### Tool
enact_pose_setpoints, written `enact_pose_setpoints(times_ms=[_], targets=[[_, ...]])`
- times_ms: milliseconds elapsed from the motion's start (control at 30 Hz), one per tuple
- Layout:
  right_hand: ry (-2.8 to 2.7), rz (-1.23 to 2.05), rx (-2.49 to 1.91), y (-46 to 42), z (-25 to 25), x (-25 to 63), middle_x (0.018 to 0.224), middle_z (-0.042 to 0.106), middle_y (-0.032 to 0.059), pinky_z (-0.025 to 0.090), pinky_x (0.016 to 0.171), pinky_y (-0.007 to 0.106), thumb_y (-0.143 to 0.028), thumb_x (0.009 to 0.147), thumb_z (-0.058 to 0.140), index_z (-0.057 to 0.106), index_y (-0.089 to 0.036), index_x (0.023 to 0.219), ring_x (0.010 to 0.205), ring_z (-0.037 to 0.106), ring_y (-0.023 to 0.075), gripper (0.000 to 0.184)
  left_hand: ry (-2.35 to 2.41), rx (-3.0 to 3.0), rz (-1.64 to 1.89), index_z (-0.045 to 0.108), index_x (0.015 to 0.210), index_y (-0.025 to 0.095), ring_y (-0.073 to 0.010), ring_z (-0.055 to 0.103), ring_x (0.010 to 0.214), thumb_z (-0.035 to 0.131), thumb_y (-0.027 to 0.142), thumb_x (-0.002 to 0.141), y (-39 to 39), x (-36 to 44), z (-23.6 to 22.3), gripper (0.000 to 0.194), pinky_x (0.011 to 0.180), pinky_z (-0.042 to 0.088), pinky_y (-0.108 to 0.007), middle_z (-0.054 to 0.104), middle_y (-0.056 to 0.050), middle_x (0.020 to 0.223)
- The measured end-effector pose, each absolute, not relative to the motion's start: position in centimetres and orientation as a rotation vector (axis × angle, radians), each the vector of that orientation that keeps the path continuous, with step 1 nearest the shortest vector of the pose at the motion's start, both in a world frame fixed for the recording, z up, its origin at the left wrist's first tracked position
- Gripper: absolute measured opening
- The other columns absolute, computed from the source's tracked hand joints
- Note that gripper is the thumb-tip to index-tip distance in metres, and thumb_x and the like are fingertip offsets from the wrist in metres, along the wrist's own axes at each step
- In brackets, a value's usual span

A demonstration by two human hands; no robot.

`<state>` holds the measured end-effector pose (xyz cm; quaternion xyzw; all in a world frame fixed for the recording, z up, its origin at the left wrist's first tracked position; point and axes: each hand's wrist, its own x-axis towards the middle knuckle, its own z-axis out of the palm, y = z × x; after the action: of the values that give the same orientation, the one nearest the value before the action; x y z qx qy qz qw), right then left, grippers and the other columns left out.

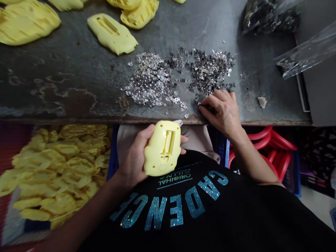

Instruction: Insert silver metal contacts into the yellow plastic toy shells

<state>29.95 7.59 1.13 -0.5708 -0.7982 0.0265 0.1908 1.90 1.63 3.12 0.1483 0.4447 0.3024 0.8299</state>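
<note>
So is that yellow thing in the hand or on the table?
In hand: the left hand grips the yellow plastic shell, off the tabletop.

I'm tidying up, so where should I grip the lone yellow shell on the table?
Probably its smooth, rounded left end, coming from above: the yellow shell lies flat on the metal table, and its right end is ragged.

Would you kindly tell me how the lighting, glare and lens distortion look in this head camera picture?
In the head view, the light is soft and even, with glare on the clear plastic bag and glints on the silver sequins. The wide lens bows the metal tabletop's front edge, and the right hand looks sharp.
</note>
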Motion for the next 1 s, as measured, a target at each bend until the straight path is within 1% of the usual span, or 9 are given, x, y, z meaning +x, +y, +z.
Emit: enact_pose_setpoints(times_ms=[100, 167, 300, 467, 567, 667, 800, 933, 1000], targets=[[-2.232, 0.139, -1.532, 7.2, 1.3, 30.9, 0.101, 0.076, 0.0049, 0.044, 0.093, 0.045, -0.034, 0.109, 0.066, 0.079, -0.027, 0.107, 0.1, 0.067, 0.0276, 0.015, 0.931, 0.319, 0.655, 0.071, 0.147, 0.01, -0.0311, 0.089, 0.086, 0.068, 0.068, 0.1, 1.6, 1.5, 3.0, 0.075, 0.07, 0.071, -0.033, 0.09, -0.017, 0.118], [-2.191, 0.183, -1.505, 6.8, 1.5, 31.5, 0.099, 0.076, 0.004, 0.045, 0.093, 0.044, -0.03, 0.108, 0.067, 0.081, -0.027, 0.11, 0.098, 0.068, 0.0262, 0.014, 0.917, 0.32, 0.651, 0.073, 0.147, 0.012, -0.0322, 0.089, 0.087, 0.073, 0.068, 0.097, 1.7, 1.4, 2.9, 0.075, 0.07, 0.072, -0.035, 0.09, -0.017, 0.12], [-2.128, 0.234, -1.47, 6.0, 1.7, 32.2, 0.097, 0.076, 0.0034, 0.047, 0.092, 0.042, -0.027, 0.108, 0.067, 0.084, -0.028, 0.113, 0.098, 0.071, 0.0248, 0.018, 0.923, 0.316, 0.637, 0.078, 0.139, 0.015, -0.0342, 0.09, 0.087, 0.081, 0.071, 0.089, 1.9, 1.5, 2.9, 0.075, 0.07, 0.073, -0.037, 0.089, -0.019, 0.12], [-2.088, 0.21, -1.507, 5.5, 1.4, 32.8, 0.1, 0.079, 0.0036, 0.047, 0.093, 0.043, -0.025, 0.106, 0.068, 0.085, -0.028, 0.112, 0.1, 0.072, 0.0259, 0.018, 0.991, 0.317, 0.624, 0.08, 0.135, 0.015, -0.0332, 0.089, 0.084, 0.081, 0.073, 0.086, 1.8, 1.9, 3.3, 0.076, 0.07, 0.072, -0.036, 0.09, -0.018, 0.117], [-2.056, 0.169, -1.52, 5.4, 1.4, 33.3, 0.102, 0.08, 0.0034, 0.046, 0.093, 0.044, -0.024, 0.105, 0.069, 0.084, -0.028, 0.11, 0.099, 0.071, 0.0262, 0.017, 1.017, 0.333, 0.625, 0.079, 0.136, 0.014, -0.0332, 0.089, 0.084, 0.079, 0.073, 0.088, 1.8, 2.0, 3.6, 0.077, 0.068, 0.071, -0.035, 0.09, -0.019, 0.118], [-2.071, 0.179, -1.518, 5.5, 1.3, 33.2, 0.104, 0.08, 0.0045, 0.046, 0.092, 0.044, -0.029, 0.104, 0.072, 0.083, -0.026, 0.114, 0.099, 0.071, 0.0264, 0.015, 1.009, 0.347, 0.634, 0.078, 0.139, 0.012, -0.033, 0.089, 0.083, 0.073, 0.071, 0.093, 1.7, 2.2, 3.8, 0.075, 0.066, 0.07, -0.035, 0.089, -0.019, 0.119], [-2.118, 0.168, -1.509, 5.9, 1.0, 32.6, 0.1, 0.079, 0.0047, 0.044, 0.091, 0.044, -0.035, 0.105, 0.073, 0.083, -0.026, 0.107, 0.1, 0.07, 0.0271, 0.014, 0.99, 0.344, 0.64, 0.074, 0.145, 0.01, -0.0319, 0.089, 0.085, 0.063, 0.066, 0.103, 1.5, 2.3, 4.0, 0.071, 0.07, 0.07, -0.034, 0.089, -0.019, 0.12], [-2.097, 0.196, -1.495, 5.7, 1.2, 32.9, 0.1, 0.078, 0.0046, 0.043, 0.092, 0.044, -0.032, 0.104, 0.072, 0.082, -0.025, 0.102, 0.099, 0.07, 0.0268, 0.013, 0.998, 0.341, 0.629, 0.072, 0.148, 0.011, -0.0315, 0.089, 0.085, 0.064, 0.068, 0.101, 1.5, 2.2, 4.1, 0.075, 0.07, 0.069, -0.035, 0.09, -0.017, 0.118], [-2.096, 0.2, -1.525, 5.4, 1.5, 33.2, 0.099, 0.078, 0.0039, 0.043, 0.093, 0.045, -0.032, 0.104, 0.073, 0.082, -0.025, 0.1, 0.099, 0.07, 0.0268, 0.012, 0.998, 0.338, 0.624, 0.072, 0.148, 0.011, -0.0311, 0.088, 0.084, 0.065, 0.066, 0.101, 1.5, 2.2, 4.1, 0.073, 0.07, 0.069, -0.035, 0.09, -0.016, 0.116]])
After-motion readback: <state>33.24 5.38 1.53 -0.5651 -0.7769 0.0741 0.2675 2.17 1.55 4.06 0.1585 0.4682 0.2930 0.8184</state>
